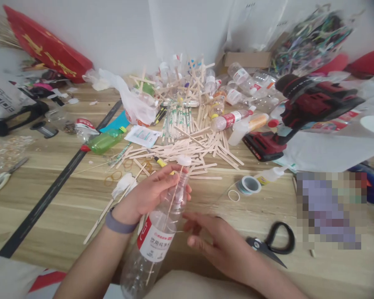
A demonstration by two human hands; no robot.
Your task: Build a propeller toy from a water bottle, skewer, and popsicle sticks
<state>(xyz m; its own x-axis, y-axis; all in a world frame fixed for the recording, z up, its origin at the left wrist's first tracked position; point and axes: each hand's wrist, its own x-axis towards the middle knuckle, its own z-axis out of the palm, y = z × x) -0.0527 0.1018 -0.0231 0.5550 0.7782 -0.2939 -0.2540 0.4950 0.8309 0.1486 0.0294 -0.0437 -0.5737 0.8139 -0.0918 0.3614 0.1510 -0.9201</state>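
Down near the person's lap, a clear plastic bottle lies tilted with its white cap pointing away, and the left hand is wrapped around its upper part, fingers curled over the neck end, seemingly to keep it from rolling. A thin wooden skewer runs along the bottle's length toward the cap; I cannot tell whether it sits inside or against the wall. The left wrist, with a grey band, bends inward across the body. Just to the right of the bottle, the right hand hovers with fingers loosely spread and empty, fingertips near the bottle's side but apparently not touching. Beyond the right hand lie black scissors, and farther off a tape roll. Ahead of both hands sprawls a heap of craft sticks, with a red cordless drill off to the right.
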